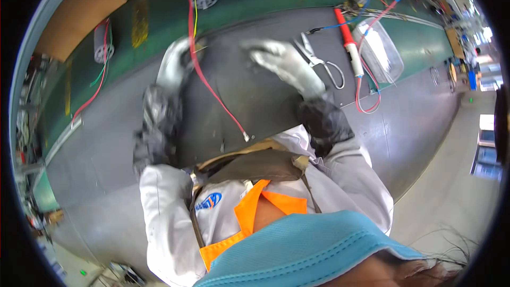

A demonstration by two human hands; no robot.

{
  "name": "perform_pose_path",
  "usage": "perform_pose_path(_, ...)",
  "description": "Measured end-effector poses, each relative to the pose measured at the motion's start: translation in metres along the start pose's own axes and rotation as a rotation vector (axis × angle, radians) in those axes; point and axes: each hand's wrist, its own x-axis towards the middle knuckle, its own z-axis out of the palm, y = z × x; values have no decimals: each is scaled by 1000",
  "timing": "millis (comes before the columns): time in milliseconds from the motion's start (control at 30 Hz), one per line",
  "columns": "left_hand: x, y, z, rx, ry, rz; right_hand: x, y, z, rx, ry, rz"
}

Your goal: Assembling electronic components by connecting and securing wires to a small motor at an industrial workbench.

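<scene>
Upper centre: the left hand (173,65) curls beside a red cable (197,67); its grip cannot be told. The right hand (284,64), fingers parted, lies left of scissors (316,61).

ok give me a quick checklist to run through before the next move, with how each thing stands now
1. Left hand has a firm grip: cannot tell, its fingertips are blurred and the red wire crosses in front.
2. Right hand free: ok, it looks open with nothing visible in it, though blurred.
3. Red wire's near end in sight: ok, its metal tip lies toward the person.
4. Scissors closed: not ok, blades look parted.
5. Red-and-white tool set down: ok, it lies right of the scissors.
</scene>
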Motion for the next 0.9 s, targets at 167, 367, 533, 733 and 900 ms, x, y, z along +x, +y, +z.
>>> perform_pose_path(167, -99, -2, -21, 6, -188, 51, -73, 3, -90, -26, 669, 53)
perform_pose_path(367, -186, -39, -11, -205, -24, -15, -51, -12, -141, 125, 692, -119)
perform_pose_path(533, -211, -43, 10, 55, -262, -379, -27, -9, -52, -251, -46, 450)
perform_pose_path(733, -176, -25, 55, 180, -442, -176, -35, 54, -4, -536, -423, -424)
perform_pose_path(900, -140, -24, 76, -141, -17, 18, -51, -6, 18, -267, -261, -183)
